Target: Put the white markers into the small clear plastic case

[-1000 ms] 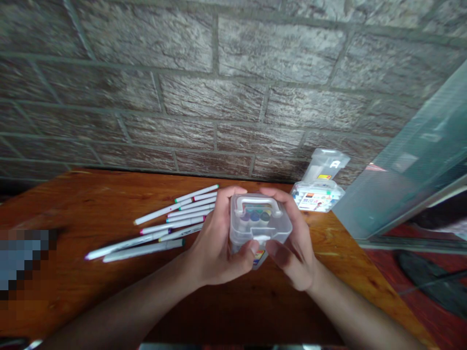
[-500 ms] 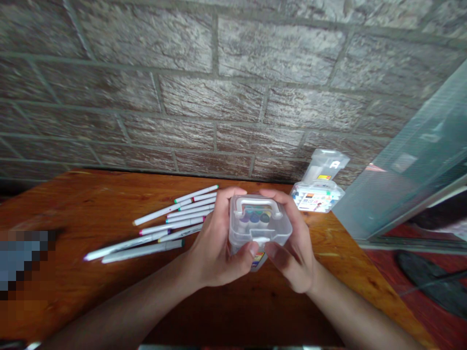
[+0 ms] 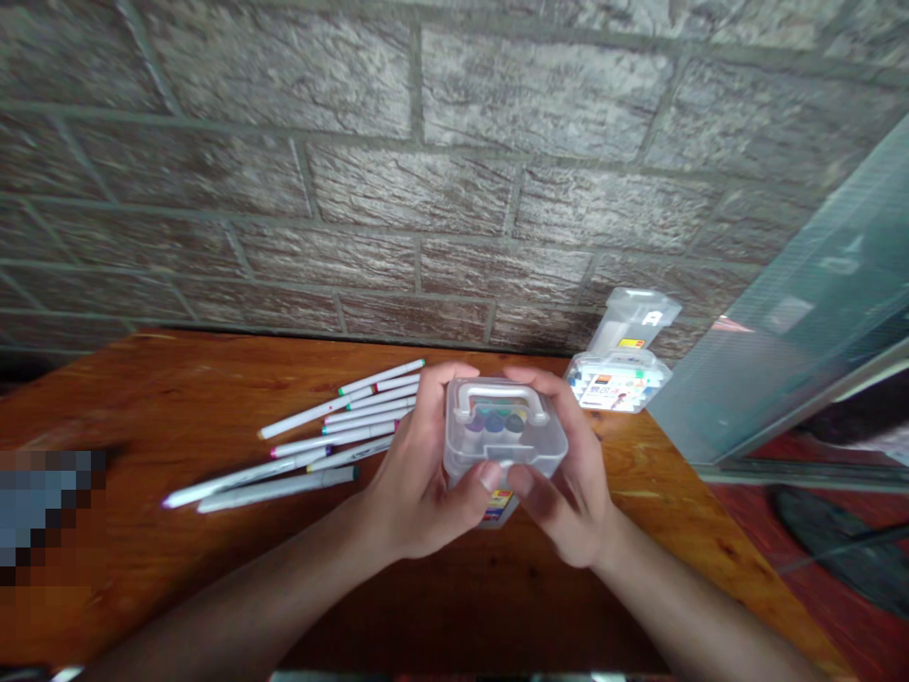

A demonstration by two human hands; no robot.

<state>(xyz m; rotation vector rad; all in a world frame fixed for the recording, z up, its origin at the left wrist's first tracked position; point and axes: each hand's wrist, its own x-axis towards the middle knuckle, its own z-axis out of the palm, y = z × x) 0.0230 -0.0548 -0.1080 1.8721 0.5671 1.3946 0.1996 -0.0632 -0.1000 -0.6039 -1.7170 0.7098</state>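
Observation:
Between my two hands is a clear plastic marker case (image 3: 522, 443) with its lid closed and a carry handle on top. Through the lid I see several dark-capped markers standing upright. My left hand (image 3: 440, 474) wraps the case's left side, its thumb pressing the front edge of the lid. On the right side, my right hand (image 3: 568, 474) grips it the same way, thumb at the front latch area. The latch itself is mostly hidden by the thumbs. Left of my hands, several loose white markers (image 3: 305, 431) with coloured ends lie on the table.
A second clear case (image 3: 616, 381) with a printed label stands at the back right, near another upright clear piece (image 3: 632, 317). The wooden table (image 3: 177, 379) meets a brick wall (image 3: 469, 189). A blurred-out object (image 3: 43, 511) lies at the left edge.
Both thumbs have shifted slightly upward on the lid's front edge, now covering the white latch that showed before. The case stays in nearly the same spot.

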